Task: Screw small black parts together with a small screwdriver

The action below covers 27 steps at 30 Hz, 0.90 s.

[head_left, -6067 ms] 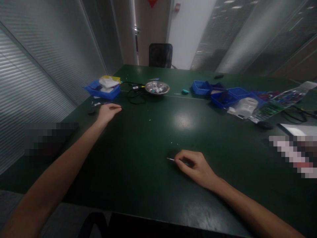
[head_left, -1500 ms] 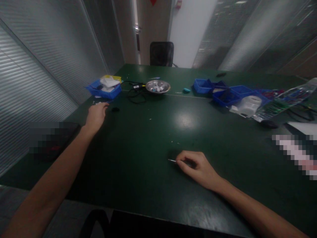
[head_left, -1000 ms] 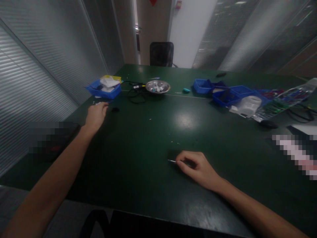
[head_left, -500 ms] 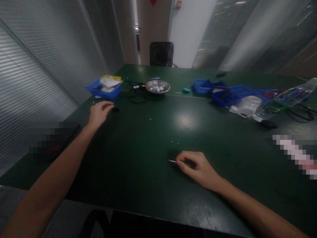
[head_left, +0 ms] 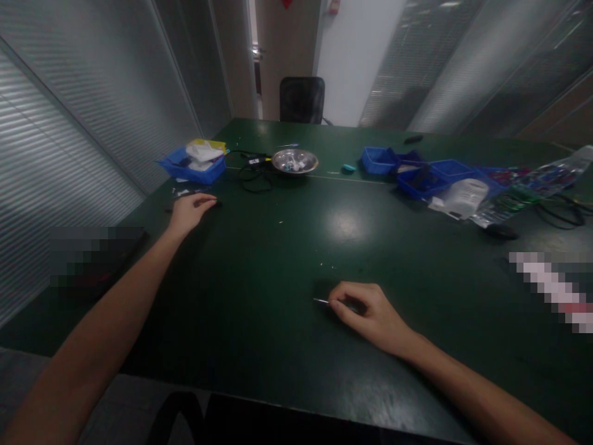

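Observation:
My right hand (head_left: 365, 312) rests on the dark green table (head_left: 259, 334). Thumb and forefinger pinch a thin silver rod (head_left: 321, 301), whose tip points left; the rest of it is hidden in the hand. Farther off, on the left, my left hand (head_left: 189, 210) reaches over the table with its fingertips together beside a small dark object (head_left: 219, 204). Whether the fingers grip that object is too small and blurred to tell. Small pale bits (head_left: 185, 193) lie just behind this hand.
A blue bin (head_left: 204, 175) with white material stands at the far left. Near the back is a metal bowl (head_left: 312, 165) holding small parts, with a black cable (head_left: 254, 188) beside it. Blue trays (head_left: 378, 162), a white pouch (head_left: 464, 198) and a plastic bottle (head_left: 546, 182) lie right.
My left hand has shifted slightly right and down, its fingertips now against the small dark object. My right hand and the silver rod stay put.

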Each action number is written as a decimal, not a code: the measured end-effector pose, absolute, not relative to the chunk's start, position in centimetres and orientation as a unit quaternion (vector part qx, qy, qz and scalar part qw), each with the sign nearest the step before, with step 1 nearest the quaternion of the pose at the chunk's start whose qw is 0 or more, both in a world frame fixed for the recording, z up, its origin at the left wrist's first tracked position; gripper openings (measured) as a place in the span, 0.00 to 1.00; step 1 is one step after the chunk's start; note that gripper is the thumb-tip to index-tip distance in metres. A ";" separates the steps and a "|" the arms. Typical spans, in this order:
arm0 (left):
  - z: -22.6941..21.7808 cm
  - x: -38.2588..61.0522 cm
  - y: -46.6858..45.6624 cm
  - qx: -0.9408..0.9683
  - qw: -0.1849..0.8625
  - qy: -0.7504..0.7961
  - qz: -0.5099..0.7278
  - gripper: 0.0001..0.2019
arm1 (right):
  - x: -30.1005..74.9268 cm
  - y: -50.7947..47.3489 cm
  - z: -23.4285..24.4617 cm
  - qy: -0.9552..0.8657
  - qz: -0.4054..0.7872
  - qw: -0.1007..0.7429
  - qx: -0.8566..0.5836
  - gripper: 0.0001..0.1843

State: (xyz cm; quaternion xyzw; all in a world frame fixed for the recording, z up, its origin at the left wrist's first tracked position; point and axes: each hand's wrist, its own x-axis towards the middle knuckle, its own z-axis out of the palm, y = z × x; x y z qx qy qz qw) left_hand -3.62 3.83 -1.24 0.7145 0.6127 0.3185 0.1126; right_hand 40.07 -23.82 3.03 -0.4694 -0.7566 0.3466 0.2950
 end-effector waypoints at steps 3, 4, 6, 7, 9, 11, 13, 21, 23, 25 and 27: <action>-1.1 -3.6 3.8 0.715 0.118 0.614 0.312 0.18 | 40.0 -23.9 3.1 -0.756 0.348 0.296 -0.468 0.11; -1.1 -3.7 3.9 0.716 0.119 0.614 0.310 0.17 | 40.0 -23.9 3.1 -0.757 0.347 0.296 -0.468 0.11; -1.1 -3.7 4.0 0.715 0.121 0.617 0.306 0.17 | 40.0 -23.9 3.0 -0.758 0.347 0.294 -0.468 0.11; -1.2 -3.8 4.1 0.712 0.122 0.621 0.304 0.17 | 40.0 -23.9 3.0 -0.758 0.347 0.294 -0.468 0.11; -1.4 -3.9 4.3 0.705 0.126 0.630 0.301 0.18 | 40.0 -23.9 2.9 -0.760 0.343 0.294 -0.467 0.11; -1.6 -4.0 4.4 0.702 0.130 0.633 0.300 0.19 | 40.0 -23.9 2.9 -0.762 0.340 0.294 -0.467 0.11; -1.6 -4.1 4.4 0.704 0.130 0.631 0.300 0.19 | 40.0 -23.8 3.0 -0.763 0.340 0.293 -0.466 0.11; -1.2 -3.7 3.7 0.708 0.123 0.627 0.302 0.20 | 40.0 -23.9 3.1 -0.763 0.337 0.292 -0.469 0.11; -1.1 -3.6 3.6 0.707 0.119 0.627 0.304 0.20 | 40.0 -23.9 3.0 -0.762 0.338 0.291 -0.469 0.11; -1.1 -3.5 3.5 0.706 0.118 0.627 0.308 0.20 | 40.1 -23.9 3.0 -0.761 0.340 0.292 -0.468 0.11; -1.1 -3.5 3.5 0.703 0.118 0.629 0.311 0.20 | 40.1 -23.8 2.9 -0.762 0.340 0.292 -0.467 0.11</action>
